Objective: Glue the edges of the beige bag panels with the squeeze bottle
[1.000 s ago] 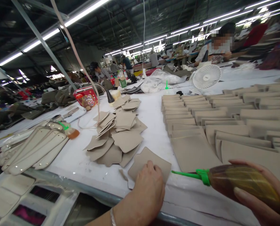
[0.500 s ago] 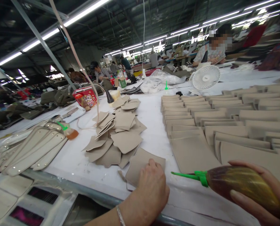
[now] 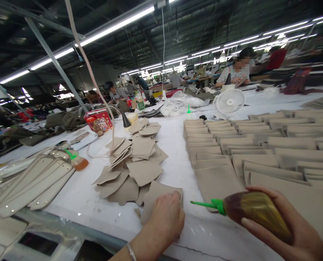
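Note:
My left hand [image 3: 165,214], with a bracelet at the wrist, is closed at the right edge of a beige leather-like piece [image 3: 153,197] near the table's front edge; its fingertips are partly hidden. Behind that piece lies a loose heap of similar beige pieces [image 3: 145,172]. In my right hand [image 3: 289,224] is a squeeze bottle [image 3: 256,212] of brownish liquid, tilted so its thin green nozzle points left, apart from the piece. Rows of overlapping beige panels [image 3: 212,177] lie beyond the bottle.
Pale strap-like parts [image 3: 38,181] lie at the left beside a second green-tipped bottle [image 3: 79,163]. Farther back stand a red box [image 3: 98,121], a white fan [image 3: 230,101] and clear plastic bags [image 3: 177,103]. A hose [image 3: 81,47] hangs down to the table. A co-worker [image 3: 234,72] sits across.
My right hand has brought the bottle a little left, toward the beige piece. My left hand stays at the piece's right edge. The whole view has shifted slightly.

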Demonstrator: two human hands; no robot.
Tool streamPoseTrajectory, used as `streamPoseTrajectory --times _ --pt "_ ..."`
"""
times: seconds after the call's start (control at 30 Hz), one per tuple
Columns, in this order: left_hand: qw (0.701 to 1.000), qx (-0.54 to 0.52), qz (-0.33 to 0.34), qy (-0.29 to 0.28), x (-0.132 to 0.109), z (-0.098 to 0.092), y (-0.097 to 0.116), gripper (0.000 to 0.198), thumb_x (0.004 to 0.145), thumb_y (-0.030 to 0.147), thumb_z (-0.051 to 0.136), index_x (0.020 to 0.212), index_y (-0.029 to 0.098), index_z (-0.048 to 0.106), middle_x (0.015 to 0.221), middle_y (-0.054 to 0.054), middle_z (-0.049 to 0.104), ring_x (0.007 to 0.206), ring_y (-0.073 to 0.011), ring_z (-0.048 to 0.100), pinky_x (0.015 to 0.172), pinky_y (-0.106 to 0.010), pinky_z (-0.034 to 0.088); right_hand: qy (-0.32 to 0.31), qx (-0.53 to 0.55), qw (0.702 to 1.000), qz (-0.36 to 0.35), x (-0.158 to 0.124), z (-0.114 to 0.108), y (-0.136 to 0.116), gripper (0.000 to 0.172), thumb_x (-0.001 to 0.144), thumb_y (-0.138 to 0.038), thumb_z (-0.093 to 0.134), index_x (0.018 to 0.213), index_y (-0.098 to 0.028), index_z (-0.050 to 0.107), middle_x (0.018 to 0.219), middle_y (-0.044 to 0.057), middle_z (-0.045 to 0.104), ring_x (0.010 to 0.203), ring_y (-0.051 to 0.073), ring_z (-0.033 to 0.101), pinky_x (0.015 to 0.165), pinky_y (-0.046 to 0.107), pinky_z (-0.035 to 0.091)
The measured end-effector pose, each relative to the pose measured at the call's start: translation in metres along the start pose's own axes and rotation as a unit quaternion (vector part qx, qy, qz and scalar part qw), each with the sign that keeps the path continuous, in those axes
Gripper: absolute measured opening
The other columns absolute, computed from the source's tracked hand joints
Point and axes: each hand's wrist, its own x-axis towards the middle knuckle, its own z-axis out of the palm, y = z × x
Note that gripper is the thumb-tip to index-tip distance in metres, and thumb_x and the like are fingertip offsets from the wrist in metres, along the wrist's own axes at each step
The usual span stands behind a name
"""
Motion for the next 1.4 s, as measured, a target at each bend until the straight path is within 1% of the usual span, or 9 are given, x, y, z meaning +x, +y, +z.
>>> streamPoseTrajectory --times 0.1,0.23,0.37,0.43,0.67,0.87,1.03,1.23,1.4 --pt "1.0 -0.004 0.003 0.003 0.0 0.0 -0.006 0.032 0.079 0.014 0.042 0.106 0.017 0.059 0.094 -0.01 0.071 0.089 -0.0269 0.067 0.08 -0.036 0.051 -0.022 -0.021 0.998 -0.061 0.007 0.005 0.009 0.059 0.07 -0.057 0.072 0.12 -0.032 0.05 0.097 0.0 0.068 0.076 0.022 0.07 0.061 0.023 0.058" --pt "0.998 -0.02 0.046 0.032 -0.002 -0.004 -0.014 0.038 0.079 0.015 0.041 0.113 0.019 0.059 0.096 -0.008 0.072 0.09 -0.0275 0.068 0.08 -0.036 0.051 -0.018 -0.024 0.998 -0.053 0.011 0.016 0.002 0.056 0.077 -0.061 0.065 0.121 -0.03 0.049 0.105 0.003 0.066 0.085 0.024 0.068 0.068 0.026 0.058" --pt "0.993 -0.055 0.089 0.055 -0.002 -0.005 -0.023 0.046 0.079 0.015 0.042 0.122 0.022 0.059 0.104 -0.007 0.072 0.098 -0.0279 0.067 0.086 -0.039 0.051 -0.049 -0.041 0.991 -0.12 0.017 0.026 0.002 0.058 0.077 -0.057 0.069 0.123 -0.03 0.047 0.109 0.005 0.065 0.088 0.026 0.068 0.071 0.03 0.059" --pt "0.991 -0.068 0.1 0.059 -0.001 -0.004 -0.026 0.05 0.079 0.015 0.042 0.126 0.023 0.057 0.108 -0.007 0.071 0.1 -0.0275 0.066 0.088 -0.039 0.051 -0.045 -0.049 0.99 -0.125 0.021 0.031 0.003 0.056 0.079 -0.056 0.068 0.124 -0.029 0.047 0.109 0.006 0.064 0.089 0.026 0.068 0.073 0.032 0.059" --pt "0.99 -0.085 0.095 0.056 0.001 -0.003 -0.028 0.05 0.077 0.015 0.043 0.123 0.024 0.06 0.104 -0.007 0.072 0.097 -0.0284 0.067 0.087 -0.04 0.052 -0.047 -0.062 0.978 -0.194 0.03 0.044 -0.008 0.048 0.082 -0.052 0.067 0.12 -0.028 0.05 0.11 0.007 0.061 0.09 0.027 0.065 0.077 0.036 0.057" --pt "0.989 -0.099 0.098 0.056 0.001 -0.001 -0.03 0.053 0.077 0.014 0.042 0.126 0.027 0.058 0.111 -0.005 0.071 0.101 -0.0275 0.066 0.09 -0.041 0.051 -0.031 -0.07 0.973 -0.218 0.03 0.045 -0.014 0.043 0.083 -0.05 0.065 0.117 -0.029 0.052 0.105 0.005 0.063 0.085 0.026 0.066 0.071 0.035 0.056" --pt "0.99 -0.082 0.106 0.043 0.001 0.0 -0.031 0.053 0.079 0.014 0.041 0.129 0.025 0.057 0.107 -0.006 0.071 0.098 -0.027 0.066 0.088 -0.041 0.052 -0.04 -0.065 0.982 -0.172 0.03 0.044 -0.013 0.044 0.08 -0.053 0.067 0.114 -0.028 0.055 0.099 0.004 0.066 0.079 0.026 0.067 0.07 0.035 0.057" --pt "0.992 -0.073 0.09 0.043 0.0 0.002 -0.03 0.051 0.081 0.015 0.04 0.129 0.025 0.055 0.102 -0.006 0.069 0.095 -0.0255 0.066 0.086 -0.037 0.051 -0.037 -0.051 0.99 -0.129 0.03 0.046 -0.006 0.048 0.077 -0.056 0.067 0.113 -0.026 0.056 0.102 0.006 0.065 0.082 0.027 0.066 0.075 0.038 0.056" --pt "0.993 -0.068 0.09 0.034 -0.001 0.002 -0.029 0.052 0.084 0.015 0.038 0.133 0.025 0.053 0.101 -0.007 0.068 0.094 -0.025 0.065 0.086 -0.036 0.051 -0.035 -0.043 0.993 -0.106 0.029 0.046 -0.003 0.053 0.076 -0.062 0.067 0.114 -0.028 0.054 0.1 0.004 0.065 0.08 0.028 0.067 0.068 0.038 0.057"
